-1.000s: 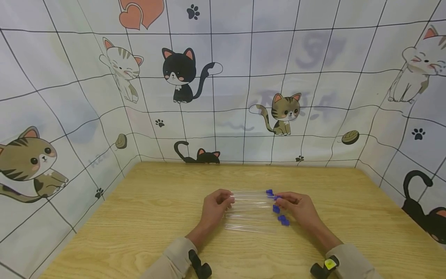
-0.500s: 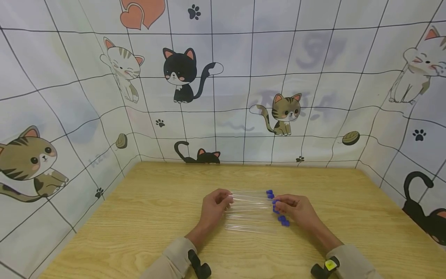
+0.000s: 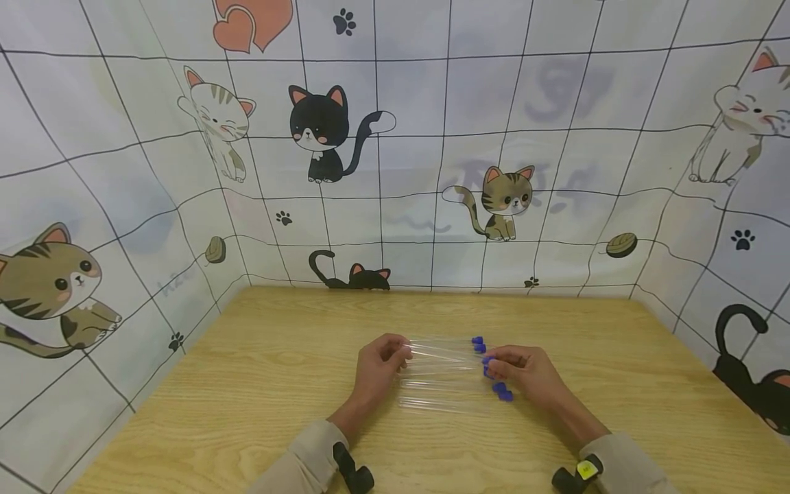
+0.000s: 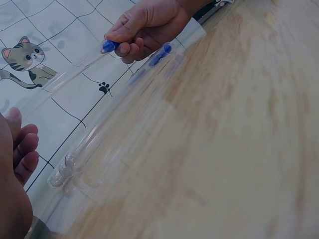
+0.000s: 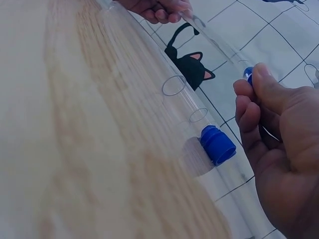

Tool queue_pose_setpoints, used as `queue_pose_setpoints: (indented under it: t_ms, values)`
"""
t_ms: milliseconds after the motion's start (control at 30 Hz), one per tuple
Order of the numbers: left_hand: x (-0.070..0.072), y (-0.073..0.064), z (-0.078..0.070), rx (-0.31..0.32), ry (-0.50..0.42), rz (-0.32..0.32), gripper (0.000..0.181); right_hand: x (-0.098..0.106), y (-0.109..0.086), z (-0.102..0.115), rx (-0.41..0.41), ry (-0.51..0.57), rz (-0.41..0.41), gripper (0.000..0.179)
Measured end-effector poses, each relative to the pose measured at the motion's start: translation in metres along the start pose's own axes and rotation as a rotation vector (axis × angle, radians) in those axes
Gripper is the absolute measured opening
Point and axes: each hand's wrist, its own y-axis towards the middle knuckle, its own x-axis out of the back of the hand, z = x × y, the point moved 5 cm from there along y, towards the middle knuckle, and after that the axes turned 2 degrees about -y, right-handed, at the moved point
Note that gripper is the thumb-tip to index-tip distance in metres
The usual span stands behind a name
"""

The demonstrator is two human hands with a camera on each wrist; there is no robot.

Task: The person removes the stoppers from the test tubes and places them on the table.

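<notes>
A clear test tube [image 4: 65,79] is held above the table between both hands. My left hand [image 3: 378,363] pinches its left end with thumb and fingers. At its right end sits a blue stopper [image 4: 108,46], gripped between the thumb and index finger of my right hand [image 3: 523,370]; how deep it sits in the tube is hidden. Below, several more clear tubes [image 3: 441,403] lie side by side on the table. Several loose-looking blue stoppers [image 3: 503,392] line up near their right ends. Close to my right hand, one ribbed stopper [image 5: 218,144] lies by an uncapped tube mouth.
The wood-grain table [image 3: 278,384] spreads around the tubes. A white cloth [image 3: 407,151] with grid lines and printed cats hangs behind it and along both sides. Each sleeve cuff carries a small black camera, such as the one on the right wrist [image 3: 574,475].
My right hand has shifted slightly left and toward the person with the stopper, so the held tube slants down to the right more. My left hand has barely moved.
</notes>
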Motion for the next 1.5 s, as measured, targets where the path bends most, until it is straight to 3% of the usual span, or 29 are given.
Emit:
queue_pose_setpoints:
  t_ms: [300,533,633,967,1500]
  values:
    - [0.000,-0.001,-0.004,-0.017,-0.004,0.002,0.017,0.000,-0.001,0.001,0.023,0.015,0.034,0.027]
    - [0.000,0.000,-0.001,-0.024,0.008,-0.009,0.016,-0.003,-0.008,0.032,0.017,-0.016,0.054,0.020]
    - [0.001,0.000,-0.001,-0.022,0.010,-0.009,0.016,-0.004,-0.008,0.033,0.022,-0.025,0.058,0.019]
    - [0.000,0.000,0.000,-0.008,0.008,-0.009,0.013,-0.001,-0.003,0.006,0.039,0.007,0.083,0.018]
    - [0.001,0.000,0.001,-0.046,-0.001,-0.009,0.012,-0.003,-0.003,0.005,0.073,0.012,0.119,0.020]
